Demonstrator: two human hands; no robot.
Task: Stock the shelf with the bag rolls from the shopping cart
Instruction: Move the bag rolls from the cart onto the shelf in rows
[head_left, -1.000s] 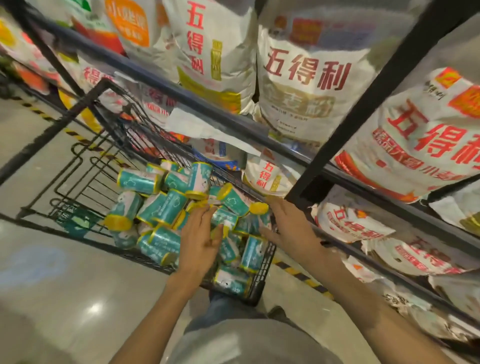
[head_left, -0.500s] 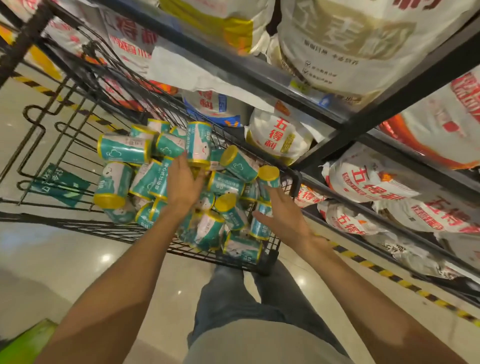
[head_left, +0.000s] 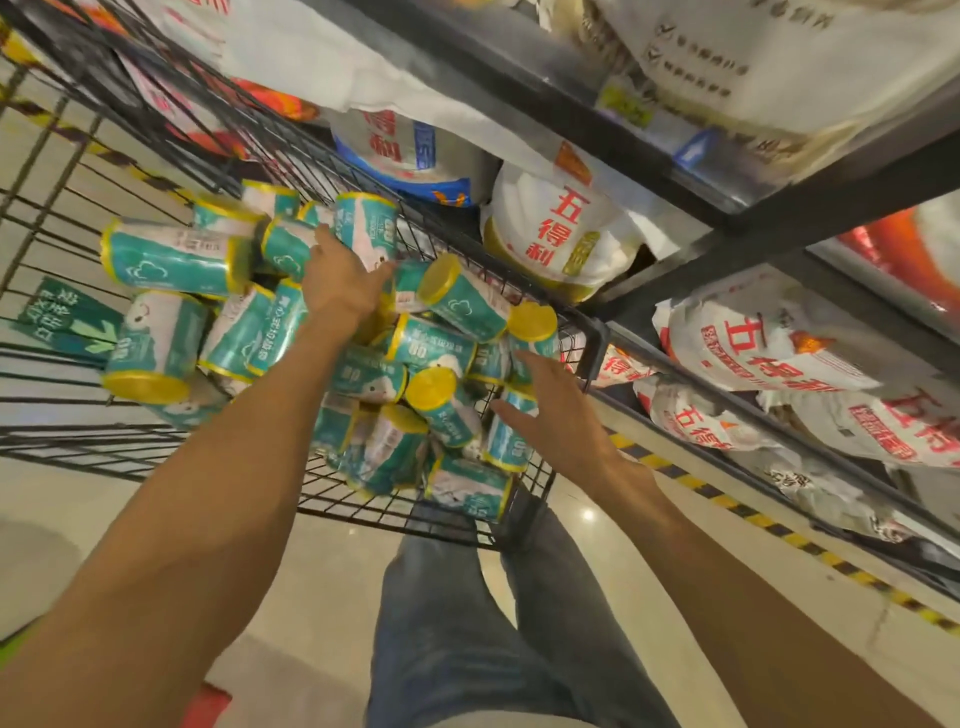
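Here the right hand reaches open-fingered over the cart's near right corner, just touching the bag rolls. Farther in, the left hand presses among them, grip hidden. Loosely heaped in the shopping cart, rolls could tumble when one is pulled.

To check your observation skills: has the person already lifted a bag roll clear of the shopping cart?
No. Both the left hand and right hand are down among the bag rolls inside the shopping cart.
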